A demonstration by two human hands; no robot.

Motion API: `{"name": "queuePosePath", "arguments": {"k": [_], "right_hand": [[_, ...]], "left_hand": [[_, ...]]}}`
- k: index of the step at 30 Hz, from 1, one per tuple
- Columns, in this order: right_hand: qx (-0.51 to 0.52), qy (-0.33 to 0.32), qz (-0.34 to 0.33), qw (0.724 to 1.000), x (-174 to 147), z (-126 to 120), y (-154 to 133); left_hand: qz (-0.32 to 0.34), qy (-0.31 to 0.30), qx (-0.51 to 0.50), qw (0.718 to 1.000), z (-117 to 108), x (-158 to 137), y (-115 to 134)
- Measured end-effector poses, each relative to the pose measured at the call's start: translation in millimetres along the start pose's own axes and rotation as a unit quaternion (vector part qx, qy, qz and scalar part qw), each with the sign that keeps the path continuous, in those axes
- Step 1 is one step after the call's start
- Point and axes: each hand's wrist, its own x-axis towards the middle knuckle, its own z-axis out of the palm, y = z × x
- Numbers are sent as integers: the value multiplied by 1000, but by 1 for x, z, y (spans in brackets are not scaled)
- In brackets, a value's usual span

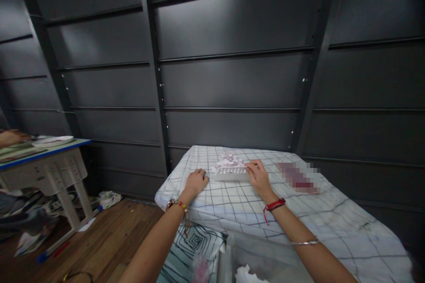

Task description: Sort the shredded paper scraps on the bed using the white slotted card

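White basket (231, 177) gripped by right fingers (255, 166) holds scraps (229, 160), perhaps paper.

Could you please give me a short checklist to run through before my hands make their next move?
1. Right hand on the white basket: ok, fingers hold the right end of its rim.
2. Left hand clear of the basket: ok, it rests on the checked cloth to the basket's left.
3. Basket sitting flat: cannot tell, its underside is hidden.
4. Pale scraps below the rim: not ok, they heap above the front edge.
5. Red cord on the right wrist clear of the basket: ok, it hangs apart.
6. Item to the basket's right identified: cannot tell, it is pixelated.
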Motion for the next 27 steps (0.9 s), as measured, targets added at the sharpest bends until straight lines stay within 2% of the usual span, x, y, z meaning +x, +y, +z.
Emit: {"name": "queuePosePath", "arguments": {"k": [8,27], "right_hand": [[-5,26,14,1000,1,-3,7],[-30,44,-1,999,2,-3,9]], "left_hand": [[-5,5,6,1000,-1,-2,1],[-10,11,-2,1000,1,-1,-1]]}}
